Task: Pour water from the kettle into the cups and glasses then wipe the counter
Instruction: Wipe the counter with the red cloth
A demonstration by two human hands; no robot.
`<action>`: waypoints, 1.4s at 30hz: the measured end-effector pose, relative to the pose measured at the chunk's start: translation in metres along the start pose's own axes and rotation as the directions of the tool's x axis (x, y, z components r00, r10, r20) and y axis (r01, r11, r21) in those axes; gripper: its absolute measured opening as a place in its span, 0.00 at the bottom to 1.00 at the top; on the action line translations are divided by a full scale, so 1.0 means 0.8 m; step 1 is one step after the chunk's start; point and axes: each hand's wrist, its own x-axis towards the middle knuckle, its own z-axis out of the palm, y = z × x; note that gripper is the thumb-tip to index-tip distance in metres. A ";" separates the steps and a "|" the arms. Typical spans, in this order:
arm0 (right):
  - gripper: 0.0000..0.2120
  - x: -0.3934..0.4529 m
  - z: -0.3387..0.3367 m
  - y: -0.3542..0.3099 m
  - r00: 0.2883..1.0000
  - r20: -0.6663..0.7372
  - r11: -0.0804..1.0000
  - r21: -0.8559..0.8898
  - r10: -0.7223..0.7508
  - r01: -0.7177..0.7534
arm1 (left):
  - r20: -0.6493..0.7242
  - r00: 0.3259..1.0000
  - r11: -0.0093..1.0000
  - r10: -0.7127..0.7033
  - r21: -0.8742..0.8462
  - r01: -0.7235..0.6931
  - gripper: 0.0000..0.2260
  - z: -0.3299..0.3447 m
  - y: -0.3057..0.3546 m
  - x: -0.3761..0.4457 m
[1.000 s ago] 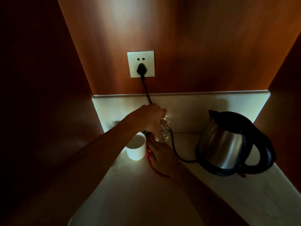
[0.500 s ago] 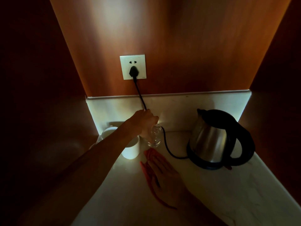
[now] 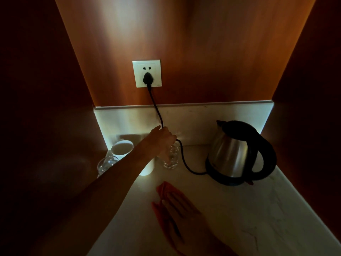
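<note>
My left hand (image 3: 161,140) reaches across the counter and grips a clear glass (image 3: 171,157) from above, its base at the counter near the back. My right hand (image 3: 182,217) lies flat, fingers straight, pressing a red cloth (image 3: 162,191) onto the pale counter (image 3: 249,215). A steel kettle (image 3: 238,154) with a black handle and lid stands on its base at the right. One white cup (image 3: 122,149) sits at the back left. A second white cup (image 3: 147,168) shows partly under my left forearm. Another clear glass (image 3: 107,164) stands at the left edge.
A black cord (image 3: 158,111) runs from a wall socket (image 3: 147,73) down behind my left hand to the kettle base. Wooden walls close in the counter on the left, back and right. A low pale backsplash (image 3: 221,115) lines the rear.
My right hand has drawn the red cloth toward me, away from the glass. My left hand keeps its grip on the glass, which now stands lower, near the counter.
</note>
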 end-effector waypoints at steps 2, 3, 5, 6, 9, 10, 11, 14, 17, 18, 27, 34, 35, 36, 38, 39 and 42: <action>0.26 0.004 0.002 -0.007 0.999 0.007 0.999 0.015 -0.033 0.033 | -0.006 1.000 1.000 -0.002 0.017 0.002 0.31 0.002 0.004 -0.003; 0.25 0.008 0.005 -0.010 0.999 0.016 0.998 0.029 -0.049 0.048 | -0.014 1.000 1.000 0.000 0.025 0.000 0.31 0.003 0.005 -0.005; 0.24 0.023 0.015 -0.018 0.996 0.034 0.995 0.058 -0.081 0.079 | -0.046 0.999 1.000 -0.002 0.023 0.003 0.33 0.008 0.004 -0.011; 0.24 0.034 0.022 -0.022 0.995 0.041 0.994 0.071 -0.090 0.087 | -0.067 0.998 1.000 -0.003 0.014 0.004 0.34 0.009 0.003 -0.016; 0.24 0.071 0.040 -0.038 0.995 0.072 0.990 0.130 -0.066 0.056 | -0.149 0.989 0.999 0.017 -0.026 -0.021 0.36 0.005 -0.002 -0.036; 0.25 0.082 0.045 -0.043 0.994 0.089 0.988 0.149 -0.061 0.047 | -0.177 0.984 0.998 0.020 -0.048 -0.029 0.35 0.002 -0.002 -0.043; 0.25 0.093 0.050 -0.047 0.992 0.107 0.986 0.161 -0.059 0.042 | -0.204 0.979 0.997 0.017 -0.076 -0.033 0.35 -0.001 -0.003 -0.052; 0.25 0.118 0.069 -0.049 0.987 0.142 0.984 0.168 -0.074 0.049 | -0.271 0.962 0.984 -0.017 -0.178 -0.032 0.32 -0.004 -0.005 -0.074; 0.20 0.138 0.080 -0.053 0.986 0.133 0.983 0.167 -0.097 0.075 | -0.308 0.948 0.960 -0.085 -0.280 -0.004 0.27 0.000 -0.003 -0.103; 0.18 0.143 0.080 -0.056 0.990 0.102 0.985 0.157 -0.093 0.076 | -0.318 0.940 0.948 -0.119 -0.318 0.013 0.25 0.003 -0.002 -0.116; 0.22 0.149 0.083 -0.089 0.998 0.059 0.989 0.149 0.014 -0.023 | -0.133 0.777 0.690 -0.616 -0.568 0.449 0.23 0.064 0.012 -0.276; 0.26 0.094 0.055 -0.112 0.989 0.145 0.994 0.105 0.003 -0.018 | 0.111 0.723 0.626 -0.682 -0.421 0.656 0.27 0.135 0.067 -0.353; 0.27 0.086 0.051 -0.111 0.988 0.151 0.995 0.091 0.018 -0.032 | 0.117 0.724 0.626 -0.680 -0.422 0.656 0.26 0.140 0.077 -0.355; 0.28 0.076 0.045 -0.107 0.986 0.161 0.996 0.078 0.033 -0.047 | 0.124 0.711 0.610 -0.692 -0.426 0.668 0.25 0.141 0.090 -0.358; 0.29 0.059 0.030 -0.093 0.984 0.169 0.995 0.071 0.057 -0.070 | 0.113 0.673 0.573 -0.731 -0.434 0.695 0.27 0.144 0.106 -0.361; 0.29 0.048 0.018 -0.083 0.986 0.160 0.995 0.070 0.056 -0.068 | 0.098 0.649 0.546 -0.755 -0.454 0.704 0.30 0.144 0.113 -0.365; 0.30 0.014 -0.024 -0.034 0.993 0.111 0.998 0.022 0.049 -0.051 | 0.114 0.600 0.497 -0.792 -0.451 0.741 0.33 0.148 0.130 -0.373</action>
